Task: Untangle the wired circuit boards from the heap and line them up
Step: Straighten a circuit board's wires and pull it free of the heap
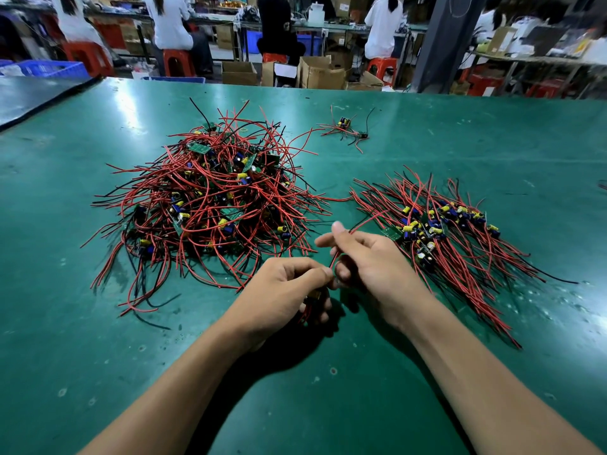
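Head camera: both hands meet over the green table mat point(98, 356), just in front of the tangled heap of red-wired green circuit boards point(210, 198). The right hand point(371, 261) pinches a thin red wire point(368, 221) between thumb and fingers. The left hand point(289, 290) curls round its lower end, beside the row of lined-up wired boards point(453, 234).

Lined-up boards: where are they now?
Head view: the lined-up boards lie on the right side of the green table, right of the tangled heap and just beyond the right hand, which pinches a red wire.
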Demonstrator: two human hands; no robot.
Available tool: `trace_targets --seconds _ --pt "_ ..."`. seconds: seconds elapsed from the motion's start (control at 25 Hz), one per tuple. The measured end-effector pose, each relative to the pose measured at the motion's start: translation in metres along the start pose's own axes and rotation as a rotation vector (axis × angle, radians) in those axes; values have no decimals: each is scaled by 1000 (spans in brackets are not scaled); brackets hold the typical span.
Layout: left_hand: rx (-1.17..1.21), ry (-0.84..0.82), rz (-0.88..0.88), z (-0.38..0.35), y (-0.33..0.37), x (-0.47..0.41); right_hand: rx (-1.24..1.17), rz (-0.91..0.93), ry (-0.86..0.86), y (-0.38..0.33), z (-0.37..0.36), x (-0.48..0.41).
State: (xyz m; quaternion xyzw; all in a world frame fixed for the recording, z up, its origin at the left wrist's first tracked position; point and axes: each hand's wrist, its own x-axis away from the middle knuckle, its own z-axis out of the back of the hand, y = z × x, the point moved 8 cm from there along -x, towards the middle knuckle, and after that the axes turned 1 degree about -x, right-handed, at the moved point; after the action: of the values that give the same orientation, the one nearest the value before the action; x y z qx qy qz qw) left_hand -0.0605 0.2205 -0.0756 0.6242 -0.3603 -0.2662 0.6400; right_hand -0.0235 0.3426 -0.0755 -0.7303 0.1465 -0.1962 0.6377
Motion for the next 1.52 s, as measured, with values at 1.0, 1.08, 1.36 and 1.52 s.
trace_targets --seconds 1.0,1.08,1.36,1.52 --pt "-93 -81 11 -4 3 1 42 44 390 -2 66 -22" --pt "-76 -85 -8 -3 6 2 6 46 409 -3 69 -20" --pt "158 -196 21 -6 19 8 -55 4 326 -3 56 -17" --pt "351 -166 -21 2 28 7 -64 2 207 -6 37 -14"
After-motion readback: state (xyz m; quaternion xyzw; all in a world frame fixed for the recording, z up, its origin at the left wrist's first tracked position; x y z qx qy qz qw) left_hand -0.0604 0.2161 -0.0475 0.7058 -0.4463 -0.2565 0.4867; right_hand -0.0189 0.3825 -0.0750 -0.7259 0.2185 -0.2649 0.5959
